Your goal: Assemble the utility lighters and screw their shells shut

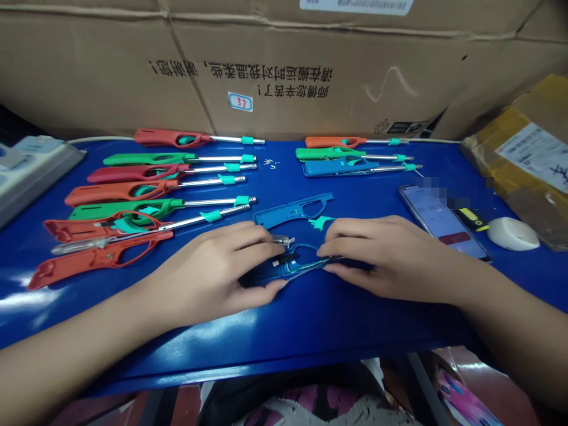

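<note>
Near the table's front edge, my left hand [222, 266] is closed around the left end of a blue lighter half-shell [279, 272], covering much of it. My right hand [390, 254] pinches the same piece at its narrow right end. Inside it lie a small black part and thin wires. A clear tube end [283, 239] shows by my left fingers; its other end is hidden. Just behind my hands rests the other blue half-shell [281, 213], inner side up. A teal trigger [321, 223] lies next to my right fingers.
Several long-necked lighters [128, 193] lie in rows on the left, one orange one opened into halves [102, 257]. More lighters [341, 167] lie at the back right. A phone [444, 222] and a white mouse [513, 233] are right. A large carton [266, 112] walls the back.
</note>
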A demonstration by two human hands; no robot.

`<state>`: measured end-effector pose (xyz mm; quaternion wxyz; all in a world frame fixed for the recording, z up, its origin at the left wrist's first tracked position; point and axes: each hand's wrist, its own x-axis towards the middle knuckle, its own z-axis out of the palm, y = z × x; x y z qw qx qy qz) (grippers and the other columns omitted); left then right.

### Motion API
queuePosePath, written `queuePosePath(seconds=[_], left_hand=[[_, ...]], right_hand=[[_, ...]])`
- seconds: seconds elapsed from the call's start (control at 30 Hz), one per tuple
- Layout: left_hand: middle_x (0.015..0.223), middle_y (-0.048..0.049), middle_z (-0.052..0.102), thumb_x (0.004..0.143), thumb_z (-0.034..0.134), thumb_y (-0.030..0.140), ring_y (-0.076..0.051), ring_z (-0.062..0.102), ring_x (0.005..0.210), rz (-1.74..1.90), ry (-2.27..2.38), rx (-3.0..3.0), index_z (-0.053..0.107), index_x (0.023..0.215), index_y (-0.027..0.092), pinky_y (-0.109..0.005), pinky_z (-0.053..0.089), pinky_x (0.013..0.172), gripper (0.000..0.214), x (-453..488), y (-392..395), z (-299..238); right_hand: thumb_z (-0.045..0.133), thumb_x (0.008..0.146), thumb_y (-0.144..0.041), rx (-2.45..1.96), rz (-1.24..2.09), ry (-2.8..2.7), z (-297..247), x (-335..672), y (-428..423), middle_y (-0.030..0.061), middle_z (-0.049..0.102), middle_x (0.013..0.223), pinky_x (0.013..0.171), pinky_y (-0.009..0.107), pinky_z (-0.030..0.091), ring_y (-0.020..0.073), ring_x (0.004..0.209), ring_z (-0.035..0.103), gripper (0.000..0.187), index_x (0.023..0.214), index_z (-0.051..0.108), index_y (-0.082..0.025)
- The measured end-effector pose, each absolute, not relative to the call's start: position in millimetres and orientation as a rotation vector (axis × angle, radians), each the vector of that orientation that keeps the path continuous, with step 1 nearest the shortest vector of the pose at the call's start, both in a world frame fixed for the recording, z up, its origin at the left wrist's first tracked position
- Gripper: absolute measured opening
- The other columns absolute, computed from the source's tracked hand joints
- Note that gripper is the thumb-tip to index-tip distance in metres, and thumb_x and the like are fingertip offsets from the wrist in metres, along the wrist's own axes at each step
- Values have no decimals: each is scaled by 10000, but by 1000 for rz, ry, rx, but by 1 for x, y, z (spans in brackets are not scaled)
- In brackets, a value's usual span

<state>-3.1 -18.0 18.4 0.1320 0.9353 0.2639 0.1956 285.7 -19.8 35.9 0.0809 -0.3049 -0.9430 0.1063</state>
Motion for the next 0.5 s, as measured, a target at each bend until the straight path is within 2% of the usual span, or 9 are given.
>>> queuePosePath(seconds=[0.2,0.5], left_hand=[[1044,-95,704,973,585,202,-190,686,914,581,774,2641,698,1155,124,-321,587,812,228,-1,-20,17],[1014,-87,706,982,581,161,-180,683,895,621,754,2654,710,1088,114,-306,572,805,173,-2,-19,14]], right_hand=[[472,1039,-290,-876,400,-2923,28,277,-24,39,652,1126,635,290,406,154,854,643,199,1149,628,-233],[440,1052,-270,-863,554,-2903,30,276,-21,15,625,1044,647,278,380,126,810,598,195,983,615,-219]])
